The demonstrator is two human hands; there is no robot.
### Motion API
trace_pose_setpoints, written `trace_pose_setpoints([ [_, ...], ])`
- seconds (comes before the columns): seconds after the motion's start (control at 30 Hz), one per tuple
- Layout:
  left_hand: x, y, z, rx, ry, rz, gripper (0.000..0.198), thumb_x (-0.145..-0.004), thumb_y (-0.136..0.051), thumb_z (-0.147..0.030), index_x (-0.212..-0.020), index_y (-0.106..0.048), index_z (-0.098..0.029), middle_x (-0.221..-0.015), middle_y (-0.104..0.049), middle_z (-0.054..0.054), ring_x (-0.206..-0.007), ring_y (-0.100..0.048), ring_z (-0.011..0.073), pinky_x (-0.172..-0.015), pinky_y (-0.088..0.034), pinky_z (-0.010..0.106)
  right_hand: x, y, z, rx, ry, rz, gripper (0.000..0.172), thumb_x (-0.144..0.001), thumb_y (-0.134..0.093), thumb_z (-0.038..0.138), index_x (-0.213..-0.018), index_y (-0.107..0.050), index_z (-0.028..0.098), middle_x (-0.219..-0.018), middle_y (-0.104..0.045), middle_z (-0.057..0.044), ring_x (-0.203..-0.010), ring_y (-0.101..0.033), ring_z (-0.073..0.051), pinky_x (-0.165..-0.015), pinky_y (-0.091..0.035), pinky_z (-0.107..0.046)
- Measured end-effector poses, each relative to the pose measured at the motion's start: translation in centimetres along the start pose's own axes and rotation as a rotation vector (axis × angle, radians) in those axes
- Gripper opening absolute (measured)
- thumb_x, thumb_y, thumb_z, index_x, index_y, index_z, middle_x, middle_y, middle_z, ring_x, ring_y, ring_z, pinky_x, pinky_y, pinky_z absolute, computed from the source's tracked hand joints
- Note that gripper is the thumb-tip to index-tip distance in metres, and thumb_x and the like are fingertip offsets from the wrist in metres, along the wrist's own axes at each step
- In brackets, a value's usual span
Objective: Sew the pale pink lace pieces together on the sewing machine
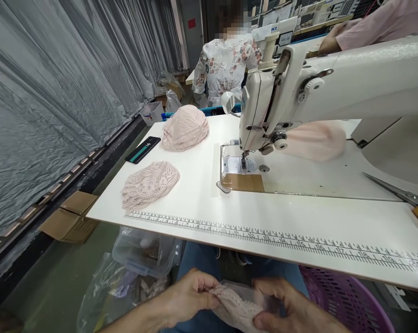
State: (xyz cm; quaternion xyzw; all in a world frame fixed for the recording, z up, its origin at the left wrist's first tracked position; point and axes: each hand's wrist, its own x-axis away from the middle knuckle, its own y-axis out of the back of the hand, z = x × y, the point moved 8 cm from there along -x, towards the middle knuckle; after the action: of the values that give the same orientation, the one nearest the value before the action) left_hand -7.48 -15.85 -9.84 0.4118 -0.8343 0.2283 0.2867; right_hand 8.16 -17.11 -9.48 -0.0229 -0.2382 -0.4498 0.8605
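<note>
1. Here, low in the view and below the front edge of the tabletop [202, 203], both hands meet over the person's lap.
2. The left hand [191, 296] has its fingers curled in, pinching the left end of a pale pink lace piece [233, 305] between thumb and fingertips.
3. The right hand [287, 305] is likewise closed, gripping the right end of the same lace piece, so the lace is stretched between the two hands.
4. A purple basket [340, 296] stands just right of the right hand, and a clear plastic box [142, 252] sits under the tabletop to the left.
5. On the tabletop, a printed ruler [264, 233] runs along the near edge.
6. A flat stack of lace [149, 182] lies at the left, with a domed pile of lace [185, 127] behind it and a phone [142, 149] beside them near the left edge.
7. A white sewing machine [333, 88] fills the right half, with scissors [392, 188] lying at the far right.
8. A person in a floral blouse [226, 64] stands beyond the tabletop.
</note>
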Motion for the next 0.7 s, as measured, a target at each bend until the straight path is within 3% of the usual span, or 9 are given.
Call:
trace_pose_setpoints([
  [0.23,0.8,-1.5,-1.6,-0.020,-0.036,0.109,0.048,-0.063,-0.080,-0.033,-0.104,-0.070,-0.010,-0.087,-0.067,0.005,-0.079,-0.055,0.0132,-0.074,-0.038,0.020,-0.5,0.1,-0.7,0.067,0.003,-0.055,0.018,-0.065,-0.056,0.025,-0.062,-0.038,0.021,-0.068,-0.041,0.004,-0.065,-0.041,-0.012,-0.057,-0.031,-0.023],
  [0.33,0.2,-1.6,-0.8,0.025,-0.041,0.033,0.053,-0.057,-0.083,-0.041,-0.097,-0.071,-0.008,-0.077,-0.063,0.002,-0.069,-0.051,0.0105,-0.066,-0.036,0.019,-0.6,-0.1,-0.8,0.063,0.000,-0.040,0.015,-0.066,-0.055,0.022,-0.063,-0.040,0.021,-0.067,-0.041,0.004,-0.064,-0.041,-0.012,-0.056,-0.030,-0.022],
  [0.47,-0.6,-1.4,0.3,-0.036,0.024,-0.101,0.045,-0.051,-0.083,-0.042,-0.079,-0.073,-0.007,-0.060,-0.055,-0.002,-0.057,-0.044,0.0080,-0.058,-0.033,0.020,-0.6,-0.2,-0.9,0.038,-0.020,-0.019,0.014,-0.065,-0.056,0.021,-0.064,-0.042,0.020,-0.067,-0.042,0.004,-0.063,-0.040,-0.011,-0.053,-0.028,-0.022],
  [0.7,-0.1,-2.6,-0.5,0.013,0.078,0.041,0.039,-0.052,-0.082,-0.038,-0.078,-0.075,-0.010,-0.064,-0.062,0.001,-0.058,-0.050,0.0084,-0.060,-0.038,0.020,0.0,-0.7,-0.5,-0.112,-0.058,0.124,0.027,-0.059,-0.067,0.033,-0.060,-0.043,0.021,-0.057,-0.038,0.007,-0.055,-0.034,-0.009,-0.049,-0.025,-0.020],
])
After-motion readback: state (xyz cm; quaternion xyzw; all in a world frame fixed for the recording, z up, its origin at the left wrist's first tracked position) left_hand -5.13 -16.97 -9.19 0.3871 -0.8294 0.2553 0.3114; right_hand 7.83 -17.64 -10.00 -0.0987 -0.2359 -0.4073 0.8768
